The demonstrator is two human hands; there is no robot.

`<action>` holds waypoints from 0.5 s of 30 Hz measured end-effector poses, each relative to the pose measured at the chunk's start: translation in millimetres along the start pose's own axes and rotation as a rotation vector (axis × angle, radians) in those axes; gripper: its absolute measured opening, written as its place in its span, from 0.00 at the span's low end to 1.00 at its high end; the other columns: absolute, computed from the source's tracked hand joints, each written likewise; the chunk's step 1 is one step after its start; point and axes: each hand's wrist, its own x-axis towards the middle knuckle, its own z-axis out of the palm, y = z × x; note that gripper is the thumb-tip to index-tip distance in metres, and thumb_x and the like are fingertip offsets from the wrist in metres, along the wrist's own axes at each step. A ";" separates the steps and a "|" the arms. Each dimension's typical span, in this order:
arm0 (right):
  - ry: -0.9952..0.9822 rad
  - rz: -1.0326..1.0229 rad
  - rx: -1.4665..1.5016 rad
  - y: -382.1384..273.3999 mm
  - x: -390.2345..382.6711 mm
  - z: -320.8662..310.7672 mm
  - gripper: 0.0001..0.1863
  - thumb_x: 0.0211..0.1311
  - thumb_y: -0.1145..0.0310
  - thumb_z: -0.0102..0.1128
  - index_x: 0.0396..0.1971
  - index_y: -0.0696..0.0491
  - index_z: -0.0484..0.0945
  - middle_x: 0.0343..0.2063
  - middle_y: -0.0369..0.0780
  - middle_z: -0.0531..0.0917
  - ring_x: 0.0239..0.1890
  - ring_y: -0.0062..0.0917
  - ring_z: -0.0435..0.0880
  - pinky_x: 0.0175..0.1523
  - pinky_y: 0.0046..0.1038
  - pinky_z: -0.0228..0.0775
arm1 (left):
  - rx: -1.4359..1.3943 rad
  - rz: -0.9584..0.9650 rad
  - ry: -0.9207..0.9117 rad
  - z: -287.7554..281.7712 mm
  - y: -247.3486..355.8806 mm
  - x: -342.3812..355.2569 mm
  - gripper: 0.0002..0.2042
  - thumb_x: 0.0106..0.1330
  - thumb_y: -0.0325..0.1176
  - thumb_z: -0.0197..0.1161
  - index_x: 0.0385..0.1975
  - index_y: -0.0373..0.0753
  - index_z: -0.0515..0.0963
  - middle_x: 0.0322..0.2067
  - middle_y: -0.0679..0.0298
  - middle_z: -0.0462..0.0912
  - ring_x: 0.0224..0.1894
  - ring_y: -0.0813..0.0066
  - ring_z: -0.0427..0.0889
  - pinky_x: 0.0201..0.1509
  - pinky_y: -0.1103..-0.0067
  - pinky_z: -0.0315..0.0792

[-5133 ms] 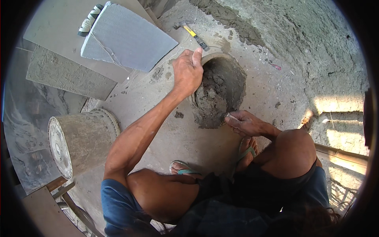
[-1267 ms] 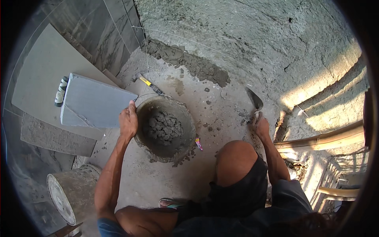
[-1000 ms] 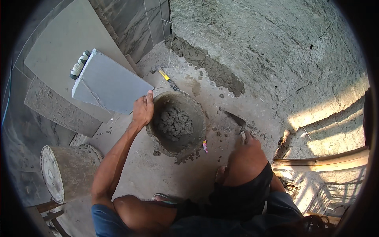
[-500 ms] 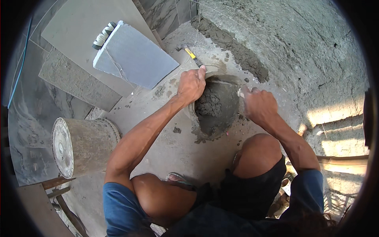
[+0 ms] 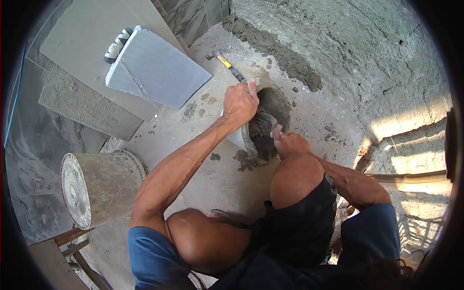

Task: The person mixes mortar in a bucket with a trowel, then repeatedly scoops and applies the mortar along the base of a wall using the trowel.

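A bucket (image 5: 247,140) with wet grey mortar (image 5: 261,137) inside stands tilted on the floor in front of me. My left hand (image 5: 241,102) is closed on its rim at the left, thumb pointing up. My right hand (image 5: 292,144) is closed around the handle of what looks like a trowel (image 5: 267,117), its grey blade inside the bucket against the mortar. The handle is mostly hidden by my fingers. Just beyond my left hand lies a hammer (image 5: 230,66) with a yellow and black handle.
A grey slab (image 5: 159,67) with a roll of cord (image 5: 117,45) beside it rests on large tiles (image 5: 72,104). An overturned bucket (image 5: 104,188) is at left. A mortar strip (image 5: 275,50) runs along the foot of the rough wall (image 5: 357,43). Thin strings cross the far side.
My right hand has moved from the bucket's right rim down and left, bringing the tool into the mortar. The bucket has tilted, and my left hand still grips its rim.
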 end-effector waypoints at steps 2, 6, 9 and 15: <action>-0.111 -0.389 -0.018 4.3 -8.3 -19.7 0.26 0.65 0.68 0.52 0.61 0.64 0.63 0.35 0.57 0.83 0.33 0.47 0.87 0.36 0.44 0.81 | 0.007 -0.018 0.008 -16.4 -14.7 -10.6 0.25 0.76 0.43 0.49 0.20 0.30 0.78 0.21 0.38 0.76 0.28 0.34 0.77 0.36 0.53 0.70; -0.052 -0.291 -0.006 18.5 -10.2 -66.9 0.27 0.64 0.69 0.54 0.58 0.69 0.63 0.35 0.57 0.83 0.35 0.48 0.87 0.38 0.41 0.82 | 0.043 -0.077 0.024 -16.0 -3.6 -37.8 0.23 0.74 0.42 0.51 0.20 0.32 0.80 0.22 0.41 0.80 0.26 0.37 0.79 0.33 0.53 0.72; -0.101 -0.061 -0.187 12.8 -0.2 -50.7 0.18 0.61 0.72 0.55 0.48 0.67 0.77 0.41 0.57 0.83 0.40 0.43 0.88 0.42 0.39 0.83 | 0.001 -0.052 0.020 6.4 20.2 -60.4 0.22 0.74 0.43 0.51 0.23 0.33 0.81 0.24 0.42 0.81 0.27 0.37 0.79 0.33 0.53 0.73; -0.378 -0.082 -0.003 21.8 13.0 -22.4 0.12 0.61 0.73 0.56 0.42 0.62 0.81 0.41 0.53 0.84 0.43 0.45 0.87 0.44 0.38 0.82 | -0.074 -0.073 0.032 2.6 11.5 -85.4 0.22 0.75 0.42 0.50 0.23 0.34 0.80 0.27 0.47 0.82 0.29 0.40 0.79 0.33 0.54 0.71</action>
